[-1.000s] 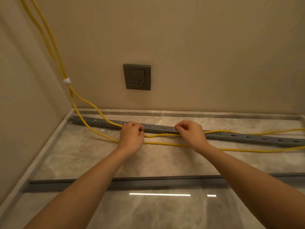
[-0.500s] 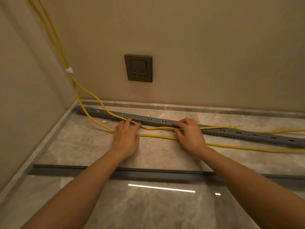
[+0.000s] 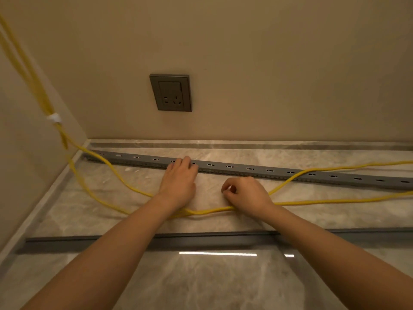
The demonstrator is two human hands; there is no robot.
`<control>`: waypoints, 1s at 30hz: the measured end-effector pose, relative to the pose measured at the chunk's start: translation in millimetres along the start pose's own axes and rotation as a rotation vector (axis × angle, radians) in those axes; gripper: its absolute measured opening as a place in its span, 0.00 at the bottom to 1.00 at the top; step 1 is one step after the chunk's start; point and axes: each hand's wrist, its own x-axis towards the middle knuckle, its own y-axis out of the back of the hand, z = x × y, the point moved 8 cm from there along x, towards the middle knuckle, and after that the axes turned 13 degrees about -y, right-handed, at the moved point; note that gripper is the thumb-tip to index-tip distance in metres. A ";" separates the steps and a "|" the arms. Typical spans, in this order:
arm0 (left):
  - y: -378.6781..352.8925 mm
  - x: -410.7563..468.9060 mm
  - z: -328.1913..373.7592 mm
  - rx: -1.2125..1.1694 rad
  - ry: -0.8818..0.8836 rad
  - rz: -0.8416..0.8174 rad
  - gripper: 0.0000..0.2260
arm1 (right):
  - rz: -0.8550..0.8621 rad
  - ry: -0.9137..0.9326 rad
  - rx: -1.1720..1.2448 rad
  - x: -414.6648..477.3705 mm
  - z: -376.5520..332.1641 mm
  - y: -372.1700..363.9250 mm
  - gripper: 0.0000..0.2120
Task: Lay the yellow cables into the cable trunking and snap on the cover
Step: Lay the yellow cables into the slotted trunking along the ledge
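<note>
Head view: your yellow cables (image 3: 201, 212) lie outside the trunking (image 3: 250, 170), sagging in a loop on the tabletop (image 3: 89, 198) toward you and passing under both wrists. The trunking runs left to right just beyond your hands, so the cables must go away from you. Your left hand (image 3: 178, 184) is nearer, its straight fingers resting on the trunking. Your right hand (image 3: 248, 194) is curled, and whether it grips a cable is hidden. The trunking's right end is cut off.
</note>
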 end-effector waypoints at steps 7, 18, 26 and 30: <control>-12.7 47.5 52.7 -0.106 -0.217 0.014 0.24 | -0.041 -0.045 -0.012 -6.3 11.6 5.5 0.07; -14.5 64.8 54.1 -0.209 -0.200 0.070 0.13 | 0.100 -0.155 0.065 1.8 68.8 43.8 0.05; -18.0 69.9 43.8 -0.354 -0.226 -0.247 0.13 | 0.325 0.148 -0.087 -2.9 52.7 60.2 0.15; -21.1 68.8 38.7 -0.568 -0.194 -0.358 0.15 | 0.175 0.231 -0.143 5.4 51.9 51.4 0.21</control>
